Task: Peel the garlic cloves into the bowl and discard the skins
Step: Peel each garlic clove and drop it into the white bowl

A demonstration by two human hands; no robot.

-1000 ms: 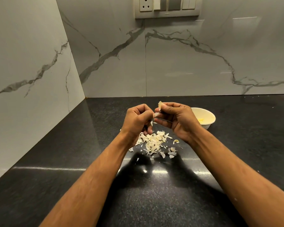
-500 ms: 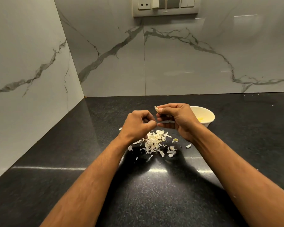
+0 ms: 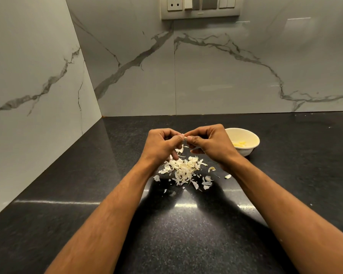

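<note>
My left hand (image 3: 162, 144) and my right hand (image 3: 210, 144) meet fingertip to fingertip above the black counter. Between them they pinch a small pale garlic clove (image 3: 185, 137), mostly hidden by the fingers. A strip of skin (image 3: 180, 150) dangles under my left fingers. Below the hands lies a heap of white garlic skins (image 3: 183, 169), with loose flakes scattered to its right. A small white bowl (image 3: 249, 150) stands just right of my right hand, holding a few yellowish peeled cloves (image 3: 239, 143).
The dark speckled counter (image 3: 186, 234) runs into a corner of white marble walls at left and back. A switch and socket panel (image 3: 200, 7) is mounted on the back wall, high above the hands.
The hands have come together again on the clove. My left hand rose from over the skin heap to meet my right.
</note>
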